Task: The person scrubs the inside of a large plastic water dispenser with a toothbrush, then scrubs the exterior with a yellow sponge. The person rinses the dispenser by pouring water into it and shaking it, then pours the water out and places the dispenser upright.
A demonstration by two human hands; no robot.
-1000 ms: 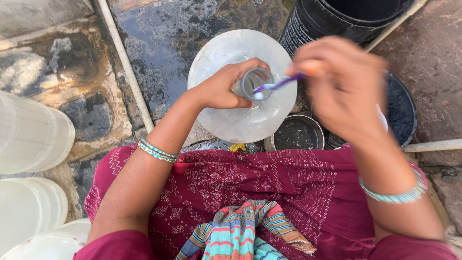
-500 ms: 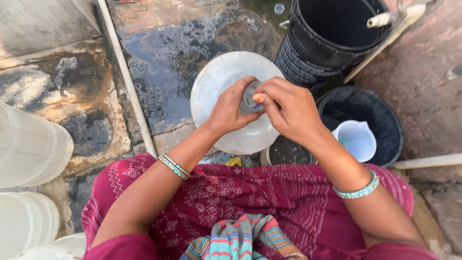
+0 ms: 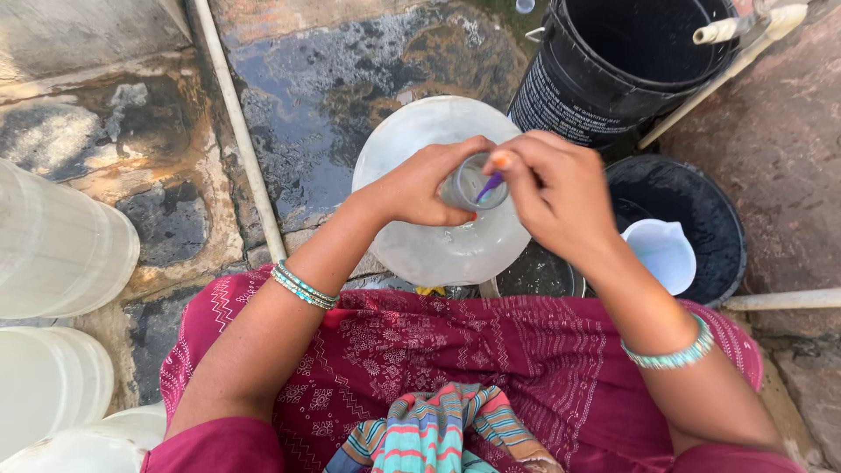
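Clear plastic forms the big water jug (image 3: 438, 245) lying before the knees, its neck (image 3: 473, 184) gripped by the left hand (image 3: 420, 186). The right hand (image 3: 552, 197) pinches a purple brush (image 3: 488, 187) poked into the mouth; scrubbing the neck looks in hand, and next calls for a steady twist inside. At 1 o'clock stands a black bucket (image 3: 604, 96); at 3 o'clock a black tub (image 3: 701, 201) holds a white jug (image 3: 663, 254), close by the right wrist. More pale containers (image 3: 61, 254) sit at 9 o'clock.

Bucket (image 3: 613, 70) behind jug (image 3: 429, 236); basin (image 3: 701, 210) right, holding a cup (image 3: 663, 254).
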